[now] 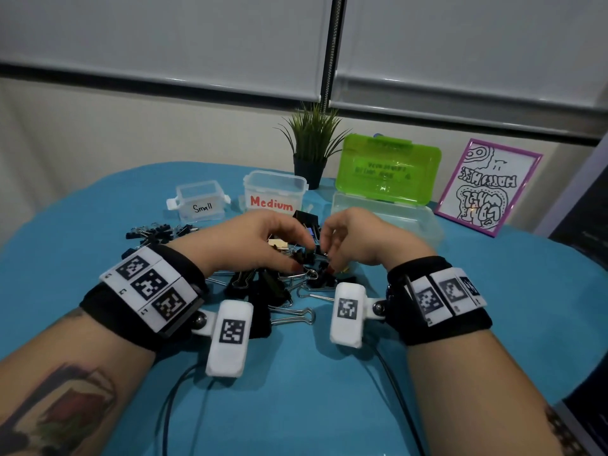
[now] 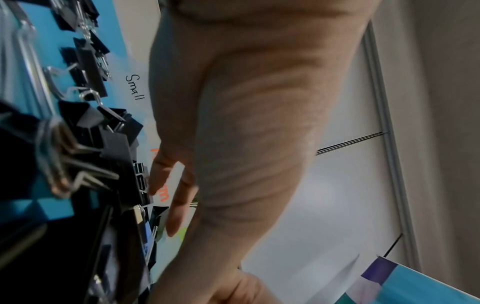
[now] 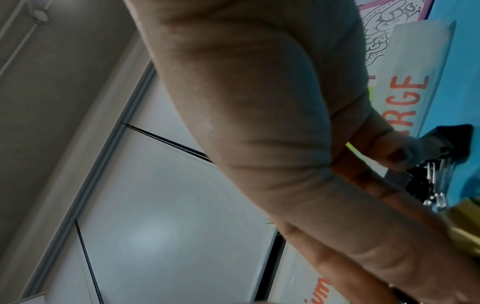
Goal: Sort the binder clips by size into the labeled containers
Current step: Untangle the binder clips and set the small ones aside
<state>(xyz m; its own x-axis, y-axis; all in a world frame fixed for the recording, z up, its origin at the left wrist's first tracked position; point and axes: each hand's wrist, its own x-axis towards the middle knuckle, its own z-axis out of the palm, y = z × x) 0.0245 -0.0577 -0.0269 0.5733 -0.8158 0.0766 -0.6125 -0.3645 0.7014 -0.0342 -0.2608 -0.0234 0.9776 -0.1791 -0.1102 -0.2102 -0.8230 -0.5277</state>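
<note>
A heap of black binder clips [image 1: 263, 287] with silver wire handles lies mid-table on the blue cloth. Smaller black clips [image 1: 154, 230] lie scattered to its left. A gold clip [image 1: 278, 243] and a blue one [image 1: 311, 231] sit among them. My left hand [image 1: 301, 255] reaches down into the heap, its fingers [image 2: 162, 181] touching clips without a plain grip. My right hand [image 1: 327, 255] is beside it, and its fingers [image 3: 397, 152] pinch a black clip [image 3: 457, 139]. Behind stand the "Small" box [image 1: 200, 200], the "Medium" tub [image 1: 273, 192] and the clear "Large" case [image 1: 378, 209].
The Large case's green lid [image 1: 388, 166] stands open at the back. A potted plant [image 1: 312, 143] is behind the Medium tub, and a purple-framed drawing [image 1: 487, 189] leans at the back right. Black cables [image 1: 184, 390] run from the wrist cameras across the near cloth.
</note>
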